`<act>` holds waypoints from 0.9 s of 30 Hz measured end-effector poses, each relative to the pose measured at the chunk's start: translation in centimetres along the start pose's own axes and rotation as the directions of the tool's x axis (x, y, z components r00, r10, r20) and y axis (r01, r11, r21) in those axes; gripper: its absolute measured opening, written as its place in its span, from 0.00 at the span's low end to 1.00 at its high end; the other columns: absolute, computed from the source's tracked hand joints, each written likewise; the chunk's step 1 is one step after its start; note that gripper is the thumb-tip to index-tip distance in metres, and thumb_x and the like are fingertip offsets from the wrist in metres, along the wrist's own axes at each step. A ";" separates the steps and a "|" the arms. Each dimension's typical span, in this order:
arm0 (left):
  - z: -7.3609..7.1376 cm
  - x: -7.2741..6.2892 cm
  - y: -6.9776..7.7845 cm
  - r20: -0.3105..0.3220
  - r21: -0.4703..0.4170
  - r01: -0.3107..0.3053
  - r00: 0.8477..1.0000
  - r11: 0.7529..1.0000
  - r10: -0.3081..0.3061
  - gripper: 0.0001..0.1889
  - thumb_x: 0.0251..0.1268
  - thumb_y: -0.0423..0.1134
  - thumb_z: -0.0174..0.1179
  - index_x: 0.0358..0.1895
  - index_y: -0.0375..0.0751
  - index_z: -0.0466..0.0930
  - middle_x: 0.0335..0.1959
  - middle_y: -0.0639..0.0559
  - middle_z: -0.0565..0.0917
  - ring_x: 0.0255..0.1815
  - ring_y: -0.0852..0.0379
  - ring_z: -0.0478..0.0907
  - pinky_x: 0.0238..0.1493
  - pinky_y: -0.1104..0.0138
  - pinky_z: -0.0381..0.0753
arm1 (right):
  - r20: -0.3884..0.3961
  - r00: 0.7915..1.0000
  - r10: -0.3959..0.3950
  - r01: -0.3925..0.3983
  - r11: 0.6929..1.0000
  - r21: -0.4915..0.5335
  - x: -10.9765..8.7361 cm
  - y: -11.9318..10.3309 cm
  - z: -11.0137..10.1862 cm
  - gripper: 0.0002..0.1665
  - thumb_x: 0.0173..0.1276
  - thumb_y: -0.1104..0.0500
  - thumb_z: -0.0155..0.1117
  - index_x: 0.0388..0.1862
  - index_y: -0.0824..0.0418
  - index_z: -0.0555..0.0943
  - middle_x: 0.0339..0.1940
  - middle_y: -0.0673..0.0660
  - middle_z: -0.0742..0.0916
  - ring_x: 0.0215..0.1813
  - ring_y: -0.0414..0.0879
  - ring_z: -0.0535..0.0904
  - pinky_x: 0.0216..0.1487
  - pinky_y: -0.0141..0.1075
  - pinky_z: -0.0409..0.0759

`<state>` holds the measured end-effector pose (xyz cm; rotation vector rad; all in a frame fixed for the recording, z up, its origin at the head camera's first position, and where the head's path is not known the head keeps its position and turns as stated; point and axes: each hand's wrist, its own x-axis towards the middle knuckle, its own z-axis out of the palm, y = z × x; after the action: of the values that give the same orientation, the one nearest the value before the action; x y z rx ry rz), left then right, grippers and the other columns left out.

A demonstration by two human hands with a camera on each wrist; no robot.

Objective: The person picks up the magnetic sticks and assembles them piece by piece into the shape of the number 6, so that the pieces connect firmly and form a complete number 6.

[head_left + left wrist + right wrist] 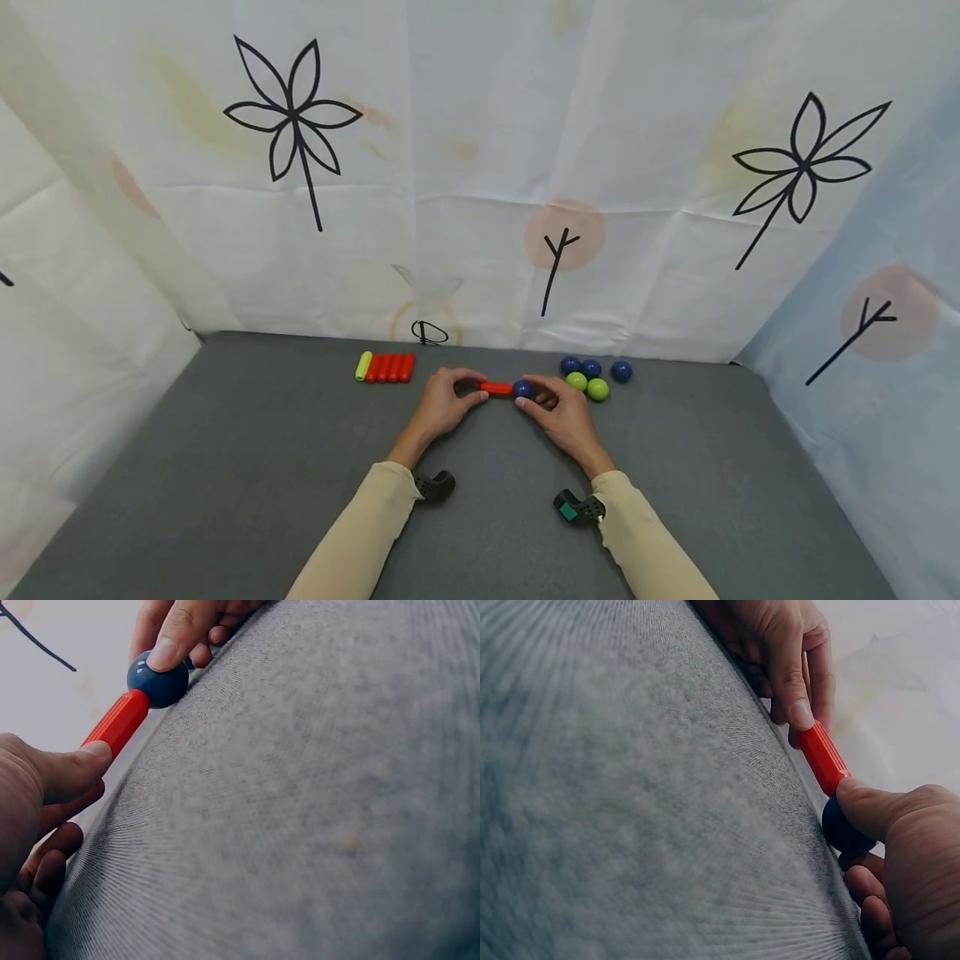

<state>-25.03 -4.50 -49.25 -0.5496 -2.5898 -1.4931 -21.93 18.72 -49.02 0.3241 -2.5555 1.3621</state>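
Note:
Near the back of the grey table, my left hand [447, 402] pinches one end of a red ribbed rod [497, 388] between thumb and fingers. My right hand [564, 417] grips a dark blue ball [522, 389] with thumb and fingertips. Rod and ball meet end to end, as the left wrist view shows with the red rod [120, 724] running up to the blue ball [159, 681]. In the right wrist view, the right thumb partly covers the ball [844, 826] where the rod [825, 757] meets it.
Left of my hands lie several red rods [390, 367] in a row, beside a yellow-green rod [363, 366]. Behind my right hand are several blue balls [591, 368] and two green balls [597, 389]. A white patterned cloth [480, 275] rises behind the grey table [262, 467].

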 end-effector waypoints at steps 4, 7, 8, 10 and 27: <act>0.0 0.0 -0.1 -0.005 0.010 -0.012 1.000 1.000 0.012 0.11 0.63 0.38 0.72 0.49 0.44 0.89 0.44 0.51 0.87 0.46 0.50 0.79 0.53 0.52 0.75 | -0.003 1.000 -0.009 0.009 1.000 -0.004 0.0 -0.1 0.0 0.25 0.62 0.58 0.79 0.58 0.60 0.86 0.41 0.55 0.87 0.40 0.48 0.82 0.45 0.44 0.82; -0.1 -0.1 -0.2 -0.008 0.020 -0.022 1.000 1.000 0.022 0.11 0.63 0.38 0.72 0.48 0.44 0.89 0.43 0.52 0.87 0.45 0.51 0.77 0.51 0.52 0.74 | -0.014 0.999 -0.030 0.030 0.999 -0.013 0.0 -0.3 0.0 0.26 0.61 0.59 0.79 0.58 0.61 0.85 0.44 0.57 0.87 0.40 0.49 0.83 0.45 0.44 0.82; -0.1 -0.1 -0.2 -0.009 0.023 -0.025 1.000 0.999 0.026 0.11 0.63 0.38 0.72 0.48 0.45 0.89 0.43 0.52 0.87 0.45 0.51 0.77 0.51 0.53 0.74 | -0.019 0.999 -0.036 0.036 0.999 -0.014 0.0 -0.3 0.0 0.26 0.61 0.59 0.79 0.58 0.62 0.85 0.45 0.57 0.88 0.40 0.49 0.83 0.44 0.43 0.82; -0.1 -0.1 -0.2 -0.008 0.025 -0.029 1.000 0.999 0.029 0.11 0.63 0.38 0.72 0.48 0.45 0.89 0.43 0.53 0.87 0.44 0.52 0.77 0.51 0.53 0.74 | -0.032 0.998 -0.047 0.046 0.999 -0.014 0.0 -0.4 -0.1 0.26 0.61 0.59 0.79 0.58 0.62 0.85 0.47 0.58 0.88 0.39 0.48 0.83 0.42 0.41 0.83; -0.1 0.0 -0.3 0.001 -0.024 -0.041 0.999 0.999 0.041 0.11 0.62 0.36 0.73 0.47 0.44 0.89 0.43 0.52 0.88 0.45 0.52 0.81 0.51 0.54 0.78 | -0.179 0.981 -0.078 0.072 0.997 -0.038 0.4 -0.9 -4.3 0.22 0.63 0.61 0.77 0.55 0.65 0.85 0.45 0.63 0.88 0.38 0.53 0.85 0.37 0.39 0.83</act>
<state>-25.12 -4.69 -49.45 -0.6025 -2.5489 -1.5129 -21.65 21.76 -45.86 0.2755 -2.3895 1.2616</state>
